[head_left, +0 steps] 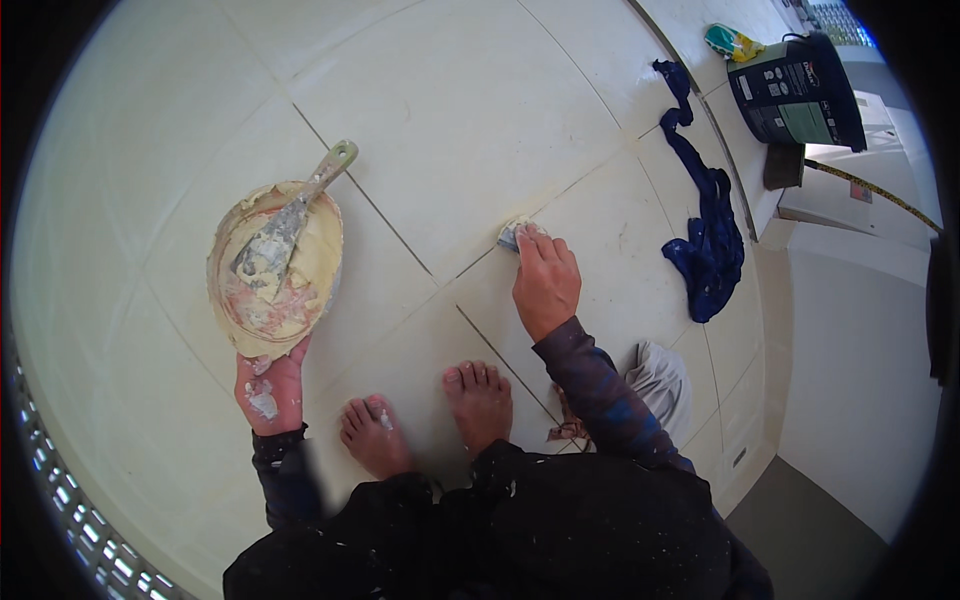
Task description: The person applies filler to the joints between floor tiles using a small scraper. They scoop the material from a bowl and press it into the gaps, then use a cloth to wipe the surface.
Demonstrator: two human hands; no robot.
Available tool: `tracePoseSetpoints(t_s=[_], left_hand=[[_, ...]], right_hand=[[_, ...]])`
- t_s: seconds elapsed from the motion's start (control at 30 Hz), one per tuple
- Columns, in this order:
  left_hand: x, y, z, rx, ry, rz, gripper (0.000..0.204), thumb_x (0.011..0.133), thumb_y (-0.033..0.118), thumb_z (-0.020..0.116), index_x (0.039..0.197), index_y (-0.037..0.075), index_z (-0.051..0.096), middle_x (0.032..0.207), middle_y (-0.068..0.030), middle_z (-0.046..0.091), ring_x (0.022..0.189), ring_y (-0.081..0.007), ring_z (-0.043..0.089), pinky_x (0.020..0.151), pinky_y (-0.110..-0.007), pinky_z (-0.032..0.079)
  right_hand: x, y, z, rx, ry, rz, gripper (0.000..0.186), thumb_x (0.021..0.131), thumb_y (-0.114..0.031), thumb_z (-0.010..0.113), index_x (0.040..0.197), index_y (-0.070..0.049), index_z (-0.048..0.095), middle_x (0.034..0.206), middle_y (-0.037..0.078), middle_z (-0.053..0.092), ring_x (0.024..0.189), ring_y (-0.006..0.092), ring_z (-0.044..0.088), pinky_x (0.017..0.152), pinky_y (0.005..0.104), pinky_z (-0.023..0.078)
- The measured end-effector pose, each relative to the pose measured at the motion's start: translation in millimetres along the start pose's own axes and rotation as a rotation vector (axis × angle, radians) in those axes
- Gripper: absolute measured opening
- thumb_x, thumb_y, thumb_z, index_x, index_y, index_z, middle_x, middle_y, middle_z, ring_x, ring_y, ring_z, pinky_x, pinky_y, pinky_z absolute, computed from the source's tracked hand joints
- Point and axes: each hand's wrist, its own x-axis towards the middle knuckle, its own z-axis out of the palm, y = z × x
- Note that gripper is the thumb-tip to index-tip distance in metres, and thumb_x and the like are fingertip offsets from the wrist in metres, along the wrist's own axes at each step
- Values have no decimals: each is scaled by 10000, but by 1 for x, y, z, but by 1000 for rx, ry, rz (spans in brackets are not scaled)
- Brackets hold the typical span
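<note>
My left hand, smeared with white paste, holds up a round bowl from its near side; the fingers are mostly hidden beneath it. Cream-coloured paste coats the bowl's inside, with reddish patches in it. Across the bowl lies a putty knife, its blade caked in paste and its pale green handle over the far rim. My right hand is closed on a small grey scraper-like piece with cream paste on it. That piece is at a joint between the pale floor tiles.
My bare feet are on the tiles between my hands. At the right lie a crumpled dark blue cloth and a whitish cloth. Farther off stand a dark bucket and a green-yellow packet. A pale wall bounds the right.
</note>
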Motion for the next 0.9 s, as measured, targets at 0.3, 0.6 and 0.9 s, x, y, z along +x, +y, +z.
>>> tracePoseSetpoints(t_s=[0.3, 0.6, 0.9], left_hand=[[-32, 53, -11, -11, -31, 47, 661, 995, 253, 528, 1563, 19, 282, 1604, -201, 339, 1456, -416, 366, 1206, -617, 289], [-49, 88, -39, -36, -45, 82, 650, 1004, 263, 512, 1563, 15, 290, 1599, -197, 357, 1464, -399, 362, 1213, -611, 275], [-59, 105, -67, -45, 31, 136, 647, 1004, 263, 502, 1564, 18, 288, 1607, -192, 343, 1468, -396, 355, 1218, -612, 260]], right_hand=[[-82, -166, -28, 295, -213, -199, 342, 850, -20, 611, 1188, 19, 648, 1117, 138, 690, 992, 279, 629, 870, 381, 518], [14, -31, -29, 118, 161, 216, 304, 858, 20, 596, 1154, 30, 662, 1153, 158, 693, 1000, 365, 598, 875, 433, 506], [-51, -163, -1, 305, -103, -126, 346, 820, 42, 617, 1163, 21, 654, 1118, 156, 682, 988, 352, 609, 885, 419, 520]])
